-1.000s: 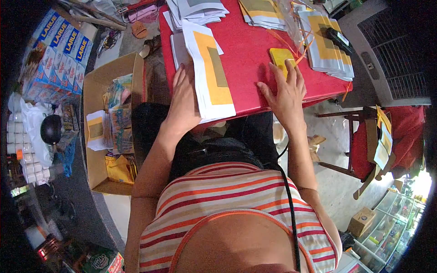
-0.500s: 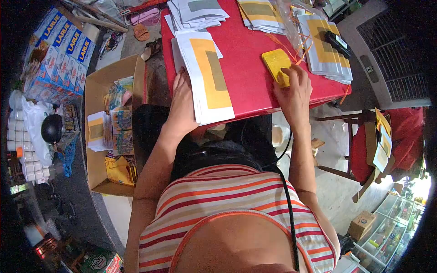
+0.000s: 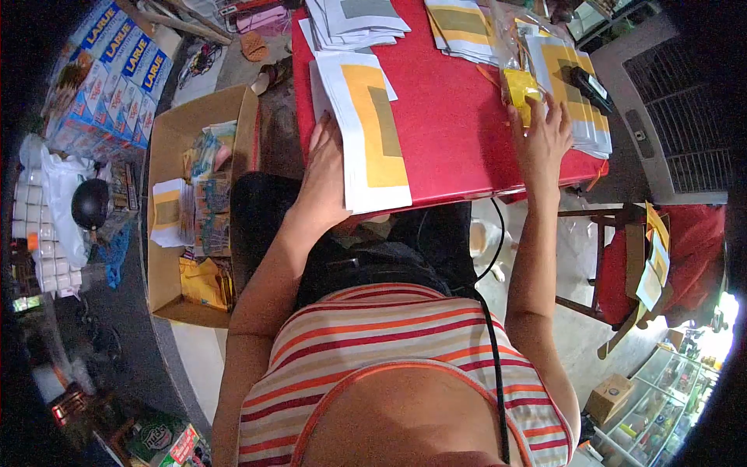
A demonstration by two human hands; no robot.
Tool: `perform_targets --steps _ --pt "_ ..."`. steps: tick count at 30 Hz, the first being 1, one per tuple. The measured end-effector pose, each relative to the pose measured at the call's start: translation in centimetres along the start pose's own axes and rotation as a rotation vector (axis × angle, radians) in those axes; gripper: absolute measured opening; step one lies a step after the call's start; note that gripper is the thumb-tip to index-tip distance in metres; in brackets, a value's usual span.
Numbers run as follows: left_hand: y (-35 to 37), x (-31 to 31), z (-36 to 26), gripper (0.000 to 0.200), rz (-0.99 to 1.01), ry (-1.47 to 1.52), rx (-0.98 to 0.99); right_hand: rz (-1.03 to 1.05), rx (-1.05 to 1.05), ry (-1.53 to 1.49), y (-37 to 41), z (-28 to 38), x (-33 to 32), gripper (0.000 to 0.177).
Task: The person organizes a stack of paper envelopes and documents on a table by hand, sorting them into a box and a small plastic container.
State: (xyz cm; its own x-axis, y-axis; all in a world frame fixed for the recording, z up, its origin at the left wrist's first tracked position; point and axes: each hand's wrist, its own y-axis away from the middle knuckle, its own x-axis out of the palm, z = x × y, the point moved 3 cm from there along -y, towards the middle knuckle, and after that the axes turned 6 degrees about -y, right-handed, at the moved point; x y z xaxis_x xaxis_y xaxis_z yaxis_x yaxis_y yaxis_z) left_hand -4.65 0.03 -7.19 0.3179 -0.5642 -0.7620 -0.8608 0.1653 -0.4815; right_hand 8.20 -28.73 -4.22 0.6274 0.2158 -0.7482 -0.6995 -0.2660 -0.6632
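Observation:
My left hand (image 3: 323, 171) lies along the left edge of a stack of folded white papers (image 3: 364, 132) printed with an orange band and a grey rectangle. Its fingers are stretched out against the edge; the thumb is hidden by the papers. The stack's near end reaches the front edge of the red table (image 3: 451, 140). At the right, my right hand (image 3: 542, 140) has its thumb and fingertips on a small yellow block (image 3: 520, 89), partly covered by the fingers. The block lies beside a clear plastic bag (image 3: 507, 39).
More folded paper stacks (image 3: 358, 19) (image 3: 463, 31) lie at the back, and another (image 3: 556, 62) at the right carries a black object (image 3: 590, 87). A cardboard box (image 3: 175, 296) with papers and packets stands left. A chair with red cloth (image 3: 692, 257) is at right.
My right hand and the yellow block have moved right, up to the plastic bag and the right-hand stack. My left hand stays at the papers. The view has shifted slightly.

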Motion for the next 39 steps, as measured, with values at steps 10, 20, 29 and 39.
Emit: perform_targets --steps 10,20,29,39 --pt "-2.0 -1.0 -3.4 0.073 0.033 -0.281 0.019 0.581 -0.228 -0.894 -2.6 14.1 -9.1 0.038" --pt "-3.6 1.4 -5.0 0.054 0.162 -0.472 0.018 0.619 -0.111 -0.708 -2.0 9.7 -7.0 0.028" --pt "-3.1 2.5 -4.7 0.039 0.164 -0.313 0.0 0.508 -0.328 -0.749 0.8 6.4 -4.2 0.023" --pt "-2.7 2.4 -4.6 0.04 0.173 -0.331 0.008 0.564 -0.332 -0.819 2.4 6.0 -3.7 0.037"
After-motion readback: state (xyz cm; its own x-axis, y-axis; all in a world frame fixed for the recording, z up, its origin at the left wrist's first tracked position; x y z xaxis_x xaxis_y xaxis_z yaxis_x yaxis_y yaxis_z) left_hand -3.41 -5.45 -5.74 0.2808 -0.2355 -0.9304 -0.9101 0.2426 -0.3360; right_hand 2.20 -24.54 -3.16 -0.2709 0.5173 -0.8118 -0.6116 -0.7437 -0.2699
